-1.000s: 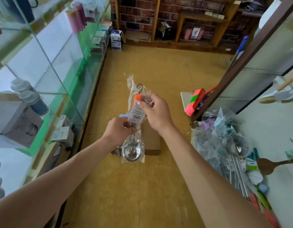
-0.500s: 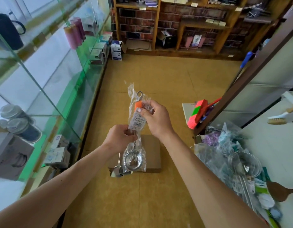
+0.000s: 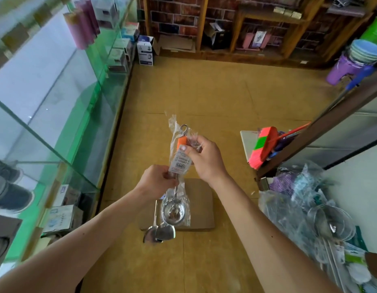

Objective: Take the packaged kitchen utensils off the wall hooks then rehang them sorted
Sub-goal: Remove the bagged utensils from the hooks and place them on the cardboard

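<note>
Packaged ladle (image 3: 178,176) held between left hand (image 3: 157,182) and right hand (image 3: 205,160).

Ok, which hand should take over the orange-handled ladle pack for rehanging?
Right, probably. The right hand pinches the ladle pack just below its hanging loop and holds nothing else; the left hand grips mid-shaft and seems to hold two other utensils.

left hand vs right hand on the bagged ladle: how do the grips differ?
Left hand wraps the bagged ladle at mid-shaft; right hand pinches it higher, by the orange grip. Left sits at the label's lower edge, right's thumb at its top. Both hold the same bag, bowl down.
</note>
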`<state>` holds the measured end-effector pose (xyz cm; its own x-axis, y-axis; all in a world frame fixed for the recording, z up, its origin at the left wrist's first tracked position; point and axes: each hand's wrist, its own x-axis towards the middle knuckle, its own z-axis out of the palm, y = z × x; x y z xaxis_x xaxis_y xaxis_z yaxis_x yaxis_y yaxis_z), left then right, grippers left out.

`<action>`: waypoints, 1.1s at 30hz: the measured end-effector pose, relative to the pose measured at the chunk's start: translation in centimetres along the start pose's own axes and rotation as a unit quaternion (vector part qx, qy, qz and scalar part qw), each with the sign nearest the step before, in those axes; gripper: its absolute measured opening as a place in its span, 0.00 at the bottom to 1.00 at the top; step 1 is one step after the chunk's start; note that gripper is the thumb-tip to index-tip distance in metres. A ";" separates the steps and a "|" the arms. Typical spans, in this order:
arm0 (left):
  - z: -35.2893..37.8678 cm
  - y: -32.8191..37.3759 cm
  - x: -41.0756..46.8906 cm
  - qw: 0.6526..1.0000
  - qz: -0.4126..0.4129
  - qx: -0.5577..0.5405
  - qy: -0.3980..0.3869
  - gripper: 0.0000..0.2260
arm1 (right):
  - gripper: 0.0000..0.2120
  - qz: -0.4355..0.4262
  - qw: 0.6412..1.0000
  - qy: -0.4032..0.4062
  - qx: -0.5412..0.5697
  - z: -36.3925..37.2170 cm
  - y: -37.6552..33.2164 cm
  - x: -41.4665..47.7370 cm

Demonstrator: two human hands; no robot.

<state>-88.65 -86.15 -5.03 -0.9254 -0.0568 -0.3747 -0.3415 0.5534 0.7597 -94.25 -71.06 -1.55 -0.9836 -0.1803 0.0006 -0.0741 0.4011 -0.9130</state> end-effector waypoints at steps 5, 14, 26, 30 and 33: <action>0.4 -2.3 4.0 1.000 -0.018 -0.004 -0.020 0.06 | 0.09 0.026 1.000 -0.011 -0.004 2.0 2.9 3.2; 9.8 -11.6 12.8 0.995 -0.085 -0.021 -0.057 0.02 | 0.10 0.136 0.990 -0.024 0.014 6.3 16.9 7.3; 25.9 -25.5 22.8 0.979 -0.178 -0.079 -0.060 0.10 | 0.27 0.286 0.957 -0.048 0.010 11.6 40.1 5.8; 29.5 -28.4 26.0 0.968 -0.207 -0.124 -0.064 0.08 | 0.29 0.303 0.950 -0.070 -0.005 12.9 44.9 5.2; 31.2 -29.7 27.8 0.960 -0.227 -0.153 -0.058 0.08 | 0.28 0.299 0.951 -0.077 -0.010 13.5 47.3 5.4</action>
<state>-99.14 -78.21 -54.64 -0.6509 -0.1312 -0.7478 -0.7544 0.2224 0.6176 -100.83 -65.21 -50.27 -0.8148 -0.0433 -0.5781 0.4871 0.4897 -0.7232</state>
